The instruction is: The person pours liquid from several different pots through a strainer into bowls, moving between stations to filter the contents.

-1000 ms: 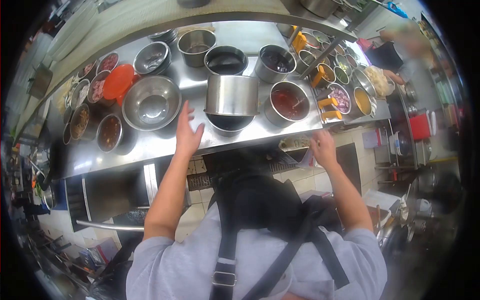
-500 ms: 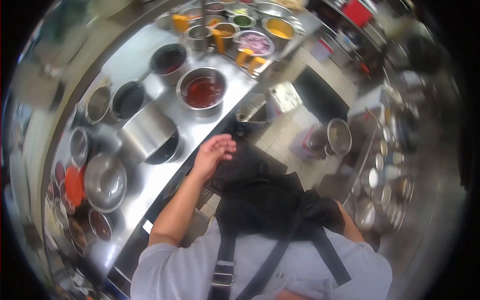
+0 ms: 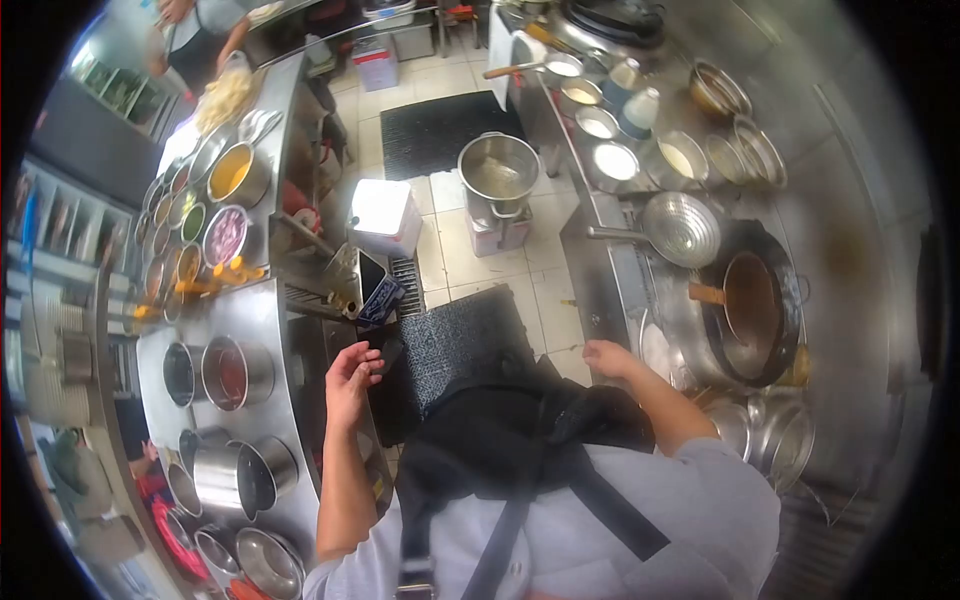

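Observation:
My left hand (image 3: 350, 382) hangs in the air beside the steel counter (image 3: 300, 400), its fingers loosely bent and apart, holding nothing I can see. Nearest to it on the counter is a steel pot of red liquid (image 3: 232, 375), with a pot of dark contents (image 3: 182, 375) next to that. On the other side, my right hand (image 3: 612, 360) is raised in front of the stove side, its fingers curled in and nothing visible in them. Beyond it, a large wok (image 3: 785, 345) holds a wooden-handled wok ladle (image 3: 745, 297). A perforated strainer (image 3: 682, 230) rests by the wok.
A black mat (image 3: 465, 335) lies on the tiled floor ahead. Further on, a large steel pot (image 3: 497, 168) stands on a bucket, near a white-lidded bin (image 3: 383, 210). Ingredient bowls, including chopped onion (image 3: 227, 235), line the left counter. Another person (image 3: 200, 35) stands at its far end.
My view has swung right, bringing the stove and wok into sight. The left counter now sits further left. My right hand has come into view; my left hand stays raised and empty.

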The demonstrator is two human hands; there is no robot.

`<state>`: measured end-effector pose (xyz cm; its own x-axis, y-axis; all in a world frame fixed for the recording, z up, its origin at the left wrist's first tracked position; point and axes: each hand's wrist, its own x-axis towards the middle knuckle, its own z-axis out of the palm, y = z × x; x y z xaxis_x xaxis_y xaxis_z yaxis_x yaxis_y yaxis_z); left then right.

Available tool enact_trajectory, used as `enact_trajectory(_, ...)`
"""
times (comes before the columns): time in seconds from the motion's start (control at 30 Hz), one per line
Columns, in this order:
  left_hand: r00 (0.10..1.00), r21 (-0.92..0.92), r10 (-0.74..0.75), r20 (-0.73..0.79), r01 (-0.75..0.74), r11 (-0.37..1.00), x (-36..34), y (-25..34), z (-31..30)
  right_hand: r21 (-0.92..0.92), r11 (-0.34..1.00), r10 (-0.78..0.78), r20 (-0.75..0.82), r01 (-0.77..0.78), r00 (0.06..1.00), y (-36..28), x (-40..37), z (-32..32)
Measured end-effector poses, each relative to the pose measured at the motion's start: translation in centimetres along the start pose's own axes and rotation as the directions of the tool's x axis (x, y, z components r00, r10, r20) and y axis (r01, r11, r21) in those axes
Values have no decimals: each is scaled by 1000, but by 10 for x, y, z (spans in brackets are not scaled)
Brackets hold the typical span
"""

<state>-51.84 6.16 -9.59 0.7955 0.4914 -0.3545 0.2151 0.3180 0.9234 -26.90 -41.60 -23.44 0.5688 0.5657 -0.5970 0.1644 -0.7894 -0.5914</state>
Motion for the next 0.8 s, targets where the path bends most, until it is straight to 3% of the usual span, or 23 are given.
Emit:
enact_trajectory(0.13, 998, 114, 32, -45, -27, 993, 8, 16, 28, -28, 994, -112, -168, 109, 979, 21, -2, -13)
enact_trajectory(0.2, 998, 118, 41, -50, -34, 992, 17, 19, 35, 43, 996, -70, -191, 79, 979, 31, -10, -6)
enact_trajectory(0.27, 998, 109, 48, -28, -45, 993, 26, 25, 50, 89, 996, 13, -448, 30, 894, 31, -29, 3)
enact_trajectory(0.3, 998, 116, 57, 6, -57, 992, 30, 27, 58, 121, 993, 54, -457, 2, 888, 28, -44, 7)
enact_trajectory(0.37, 998, 184, 53, 37, -59, 981, 38, 31, 81, 88, 992, 9, -755, 88, 656, 16, -73, 0)
enact_trajectory(0.43, 995, 242, 20, 98, -43, 969, 46, 36, 110, 145, 989, 124, -735, -23, 667, 30, -81, -7)
enact_trajectory(0.53, 974, 327, -15, 226, -62, 943, 66, 39, 155, 360, 933, 310, -773, -20, 554, 37, -102, -43)
enact_trajectory(0.63, 928, 374, -43, 369, -106, 921, 86, 37, 209, 302, 940, 338, -778, -157, 530, 60, -118, -49)
enact_trajectory(0.7, 881, 407, -82, 467, -131, 904, 94, 30, 246, 38, 968, 194, -737, -247, 648, 77, -118, -29)
enact_trajectory(0.8, 788, 376, -189, 586, -58, 925, 101, -2, 299, 101, 967, 229, -751, -235, 619, 94, -114, -45)
